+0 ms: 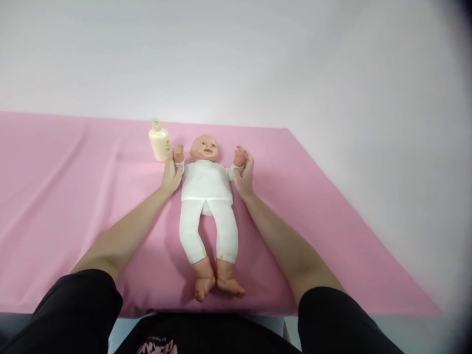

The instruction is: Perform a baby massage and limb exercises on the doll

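Doll (pixel 207 196) lies face-up on pink sheet (pixel 73 196), head away from you, feet toward you. Your left hand (pixel 171 173) holds doll's wrist, grip closed around it; your right hand (pixel 245 173) grips other wrist likewise. Cream lotion bottle (pixel 159 141) stands upright just beside left hand.

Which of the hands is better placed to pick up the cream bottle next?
Left. The left hand holds the doll at its wrist, right beside the bottle. The right hand grips the other wrist, across the doll.
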Action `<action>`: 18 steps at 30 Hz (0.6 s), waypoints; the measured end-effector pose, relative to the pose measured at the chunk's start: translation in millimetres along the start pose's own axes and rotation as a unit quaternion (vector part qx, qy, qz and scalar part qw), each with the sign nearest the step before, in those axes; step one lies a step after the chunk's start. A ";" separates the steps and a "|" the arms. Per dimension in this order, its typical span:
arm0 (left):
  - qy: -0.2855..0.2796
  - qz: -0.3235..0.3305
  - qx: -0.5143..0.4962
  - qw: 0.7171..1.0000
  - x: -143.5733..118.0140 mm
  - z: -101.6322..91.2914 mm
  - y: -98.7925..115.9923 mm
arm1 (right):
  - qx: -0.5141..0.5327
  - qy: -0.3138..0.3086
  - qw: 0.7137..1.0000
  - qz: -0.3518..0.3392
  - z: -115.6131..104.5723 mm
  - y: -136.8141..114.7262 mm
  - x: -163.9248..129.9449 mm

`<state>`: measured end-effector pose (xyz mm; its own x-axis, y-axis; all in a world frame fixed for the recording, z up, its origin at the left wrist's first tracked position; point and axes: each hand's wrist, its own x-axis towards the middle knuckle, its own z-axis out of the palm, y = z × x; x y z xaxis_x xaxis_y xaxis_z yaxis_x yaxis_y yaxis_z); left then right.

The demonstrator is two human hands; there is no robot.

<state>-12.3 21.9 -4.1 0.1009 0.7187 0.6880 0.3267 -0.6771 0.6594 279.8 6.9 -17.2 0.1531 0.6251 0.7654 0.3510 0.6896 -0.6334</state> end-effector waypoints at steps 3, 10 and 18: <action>0.085 -0.071 -0.073 0.991 1.8 1.2 -6.4 | 0.050 0.076 0.996 0.025 -0.5 9.4 5.7; 0.228 -0.247 -0.178 0.925 9.5 -3.2 -22.5 | 0.088 0.193 0.963 0.167 -9.1 37.9 6.6; 0.187 -0.251 -0.138 0.940 8.6 -5.9 -41.6 | 0.058 0.163 0.959 0.223 -14.6 53.8 4.6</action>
<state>-30.6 55.3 -23.9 -0.3541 0.8882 0.2927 -0.0170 -0.3190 0.9476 312.9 41.6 -46.1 0.5525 0.7322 0.3983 0.0817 0.4279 -0.9001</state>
